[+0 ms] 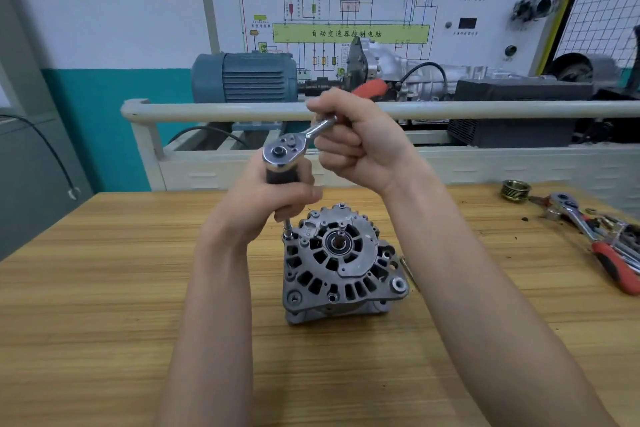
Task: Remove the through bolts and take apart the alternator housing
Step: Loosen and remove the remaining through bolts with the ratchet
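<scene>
While the alternator [341, 262] sits shaft-up, the ratchet [294, 146] extension stands vertical.

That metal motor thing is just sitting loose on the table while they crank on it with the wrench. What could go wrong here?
Nothing clamps the alternator to the table, and both hands are on the tool: the left hand grips the extension, the right hand holds the ratchet handle. A hard pull might tip or spin it.

The extension is long and thin, so the socket could slip off the bolt.

A loosened bolt might roll off among the tools on the right.
</scene>
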Motion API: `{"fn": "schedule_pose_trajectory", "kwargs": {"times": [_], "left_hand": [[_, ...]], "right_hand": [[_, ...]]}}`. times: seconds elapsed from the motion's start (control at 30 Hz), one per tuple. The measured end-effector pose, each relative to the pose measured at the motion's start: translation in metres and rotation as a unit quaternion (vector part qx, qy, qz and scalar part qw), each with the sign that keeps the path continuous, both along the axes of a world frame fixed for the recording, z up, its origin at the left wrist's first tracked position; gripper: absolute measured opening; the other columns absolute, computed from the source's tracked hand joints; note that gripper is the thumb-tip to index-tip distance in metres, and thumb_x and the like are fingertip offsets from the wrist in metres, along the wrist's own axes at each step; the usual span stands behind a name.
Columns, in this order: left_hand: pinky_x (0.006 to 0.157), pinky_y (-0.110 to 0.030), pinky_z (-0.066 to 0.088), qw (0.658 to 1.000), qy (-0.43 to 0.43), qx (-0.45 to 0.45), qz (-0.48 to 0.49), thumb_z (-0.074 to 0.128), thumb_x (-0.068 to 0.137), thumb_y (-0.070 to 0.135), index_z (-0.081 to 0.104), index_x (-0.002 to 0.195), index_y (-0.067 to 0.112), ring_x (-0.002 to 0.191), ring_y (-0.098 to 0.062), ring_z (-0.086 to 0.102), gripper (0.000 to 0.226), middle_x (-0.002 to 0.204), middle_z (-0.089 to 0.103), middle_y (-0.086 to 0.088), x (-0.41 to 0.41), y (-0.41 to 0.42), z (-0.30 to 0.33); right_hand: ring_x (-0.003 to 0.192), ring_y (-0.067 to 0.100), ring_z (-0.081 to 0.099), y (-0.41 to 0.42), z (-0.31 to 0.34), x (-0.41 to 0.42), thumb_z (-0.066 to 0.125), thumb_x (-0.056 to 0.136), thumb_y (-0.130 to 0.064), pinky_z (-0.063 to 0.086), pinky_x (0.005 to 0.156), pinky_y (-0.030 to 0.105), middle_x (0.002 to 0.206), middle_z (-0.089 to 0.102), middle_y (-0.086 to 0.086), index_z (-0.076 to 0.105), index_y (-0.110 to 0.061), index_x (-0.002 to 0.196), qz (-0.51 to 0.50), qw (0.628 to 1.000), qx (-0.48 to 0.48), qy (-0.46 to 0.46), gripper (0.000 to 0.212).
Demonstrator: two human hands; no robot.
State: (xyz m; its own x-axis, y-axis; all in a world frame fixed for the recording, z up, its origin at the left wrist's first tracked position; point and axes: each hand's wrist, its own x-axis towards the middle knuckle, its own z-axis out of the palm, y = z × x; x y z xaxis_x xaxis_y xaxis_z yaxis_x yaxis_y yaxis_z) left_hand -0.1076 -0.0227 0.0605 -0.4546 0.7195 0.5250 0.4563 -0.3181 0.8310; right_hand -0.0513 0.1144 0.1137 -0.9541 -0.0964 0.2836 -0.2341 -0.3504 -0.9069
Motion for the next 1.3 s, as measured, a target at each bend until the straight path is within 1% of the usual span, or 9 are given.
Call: {"fn": "schedule_pose_trajectory", "kwargs": {"times": [0.17, 0.33, 0.43, 0.57, 0.67, 0.8, 0.97, 1.2, 1.3], "left_hand": [[0.040, -0.016, 0.021, 0.988, -0.061, 0.076, 0.121, 0.059, 0.066, 0.002, 0.043, 0.042, 0.022, 0.036, -0.012, 0.021, 0.036, 0.039, 0.030, 0.006, 0.007, 0.012, 0.006], [0.048, -0.029, 0.019, 0.942, -0.082, 0.137, 0.296, 0.057, 0.071, -0.002, 0.038, 0.055, -0.006, 0.050, -0.017, 0.022, 0.026, 0.056, 0.030, -0.010, 0.018, 0.038, 0.006], [0.044, -0.020, 0.023, 0.972, -0.026, 0.087, 0.217, 0.061, 0.065, 0.009, 0.044, 0.051, 0.006, 0.041, -0.013, 0.026, 0.022, 0.046, 0.033, -0.003, 0.012, 0.028, 0.004], [0.043, -0.018, 0.031, 0.999, 0.030, 0.000, 0.043, 0.068, 0.066, 0.019, 0.049, 0.045, 0.024, 0.037, -0.012, 0.033, 0.028, 0.042, 0.038, 0.008, 0.004, 0.008, 0.001], [0.041, -0.015, 0.024, 0.999, -0.011, -0.001, 0.047, 0.067, 0.063, 0.018, 0.048, 0.042, 0.024, 0.035, -0.007, 0.028, 0.029, 0.041, 0.034, 0.012, 0.004, 0.010, 0.000], [0.042, -0.015, 0.020, 0.988, -0.056, 0.067, 0.128, 0.059, 0.066, 0.003, 0.042, 0.040, 0.023, 0.036, -0.009, 0.022, 0.036, 0.039, 0.030, 0.009, 0.007, 0.019, 0.005], [0.051, -0.035, 0.016, 0.951, -0.058, 0.123, 0.278, 0.058, 0.069, 0.003, 0.036, 0.055, -0.009, 0.051, -0.016, 0.022, 0.029, 0.056, 0.029, -0.011, 0.020, 0.038, 0.007], [0.044, -0.022, 0.032, 0.997, 0.039, 0.009, 0.071, 0.068, 0.068, 0.019, 0.051, 0.049, 0.020, 0.038, -0.016, 0.035, 0.026, 0.043, 0.041, 0.001, 0.004, 0.011, 0.002], [0.042, -0.019, 0.029, 0.997, 0.033, -0.021, 0.064, 0.068, 0.067, 0.021, 0.050, 0.046, 0.024, 0.035, -0.011, 0.032, 0.028, 0.041, 0.038, 0.008, 0.008, 0.013, 0.002]], "right_hand": [[0.027, 0.005, 0.014, -0.008, -0.010, 0.002, 0.048, 0.094, -0.006, 0.015, 0.031, 0.016, 0.031, 0.021, -0.008, 0.036, -0.019, 0.047, -0.077, 0.989, -0.118, 0.032, 0.050], [0.030, 0.006, 0.021, -0.029, -0.043, 0.018, 0.056, 0.091, 0.001, 0.023, 0.036, 0.016, 0.036, 0.027, -0.008, 0.035, -0.014, 0.064, -0.264, 0.931, -0.193, 0.166, 0.037], [0.030, 0.006, 0.020, -0.022, -0.044, 0.021, 0.055, 0.091, 0.000, 0.022, 0.035, 0.016, 0.035, 0.026, -0.009, 0.034, -0.014, 0.063, -0.239, 0.939, -0.190, 0.160, 0.038], [0.027, 0.004, 0.016, -0.001, -0.023, 0.013, 0.050, 0.090, -0.007, 0.015, 0.032, 0.017, 0.031, 0.023, -0.009, 0.039, -0.020, 0.045, -0.084, 0.989, -0.107, 0.063, 0.049], [0.027, 0.004, 0.014, 0.003, -0.011, 0.005, 0.048, 0.092, -0.007, 0.014, 0.031, 0.016, 0.031, 0.021, -0.009, 0.036, -0.020, 0.042, -0.051, 0.995, -0.086, 0.027, 0.053], [0.028, 0.005, 0.014, -0.009, -0.026, 0.008, 0.050, 0.092, -0.003, 0.016, 0.033, 0.016, 0.033, 0.021, -0.008, 0.032, -0.016, 0.059, -0.139, 0.972, -0.164, 0.090, 0.039], [0.031, 0.005, 0.024, -0.031, -0.049, 0.021, 0.058, 0.090, -0.002, 0.026, 0.038, 0.018, 0.038, 0.030, -0.010, 0.035, -0.014, 0.065, -0.277, 0.918, -0.203, 0.196, 0.035], [0.031, 0.004, 0.019, -0.002, -0.041, 0.024, 0.064, 0.084, -0.016, 0.022, 0.034, 0.016, 0.036, 0.027, -0.009, 0.040, -0.013, 0.068, -0.134, 0.971, -0.144, 0.133, 0.029], [0.030, 0.002, 0.021, 0.006, -0.039, 0.021, 0.066, 0.076, -0.026, 0.019, 0.033, 0.015, 0.035, 0.028, -0.010, 0.044, -0.011, 0.070, -0.066, 0.982, -0.139, 0.105, 0.027]]}}
